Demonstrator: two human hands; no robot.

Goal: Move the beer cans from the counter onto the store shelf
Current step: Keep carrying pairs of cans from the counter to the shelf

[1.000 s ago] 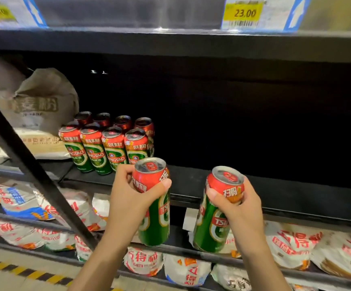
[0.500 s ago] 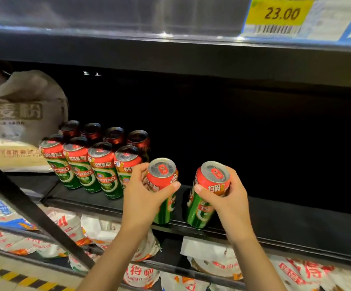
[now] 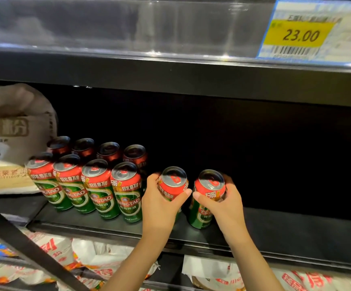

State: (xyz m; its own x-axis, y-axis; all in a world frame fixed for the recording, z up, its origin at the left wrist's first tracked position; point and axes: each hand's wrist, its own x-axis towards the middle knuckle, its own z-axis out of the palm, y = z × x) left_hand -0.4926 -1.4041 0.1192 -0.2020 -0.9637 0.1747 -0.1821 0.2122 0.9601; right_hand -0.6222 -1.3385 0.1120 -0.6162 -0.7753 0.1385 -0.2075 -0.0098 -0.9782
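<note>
My left hand [image 3: 159, 204] grips a red-and-green beer can [image 3: 173, 181] on the black shelf [image 3: 285, 232], just right of the front row of cans. My right hand [image 3: 225, 204] grips a second can [image 3: 207, 198] beside it; that can's base is at the shelf surface. Two rows of like cans [image 3: 99, 185] stand upright to the left, the back row in shadow. The left-hand can's lower part is hidden by my palm.
A beige flour sack [image 3: 13, 131] leans at the shelf's left end. The upper shelf edge carries a yellow 23.00 price tag [image 3: 300, 34]. White and red bags [image 3: 222, 276] fill the shelf below. A black diagonal bar [image 3: 23, 246] crosses the lower left.
Both hands have carried their cans forward from in front of the shelf edge onto the shelf, next to the front row. The view has shifted closer and rightward.
</note>
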